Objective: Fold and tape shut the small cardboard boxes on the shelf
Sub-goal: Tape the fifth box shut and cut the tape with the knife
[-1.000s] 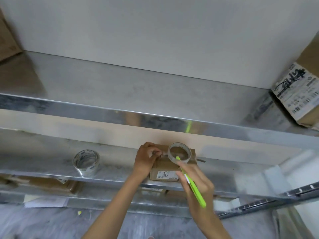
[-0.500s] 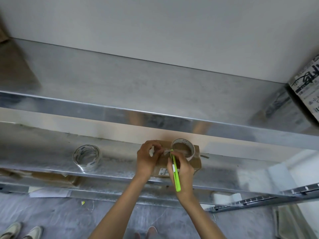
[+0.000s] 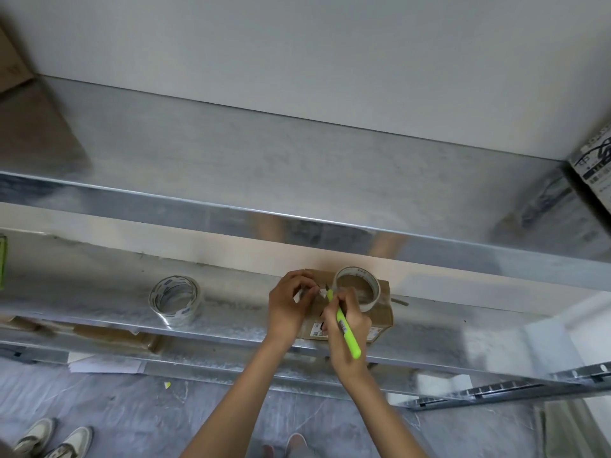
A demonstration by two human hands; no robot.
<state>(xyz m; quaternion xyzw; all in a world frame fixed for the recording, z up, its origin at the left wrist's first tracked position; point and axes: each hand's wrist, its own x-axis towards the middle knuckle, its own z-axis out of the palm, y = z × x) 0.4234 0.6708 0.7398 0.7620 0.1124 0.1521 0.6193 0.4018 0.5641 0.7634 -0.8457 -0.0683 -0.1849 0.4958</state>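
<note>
Cardboard box (image 3: pixel 380 314), brown, white label (image 3: pixel 316 330) on front, on metal shelf (image 3: pixel 231 314), tape roll (image 3: pixel 356 287) resting on top, left hand (image 3: pixel 287 307) pinching tape end (image 3: pixel 322 292), right hand (image 3: pixel 348 325) gripping green cutter (image 3: pixel 347 337)

A tape roll (image 3: pixel 356 288) sits on the box (image 3: pixel 380 312); another roll (image 3: pixel 175 300) lies left on the shelf (image 3: pixel 99 302).
</note>
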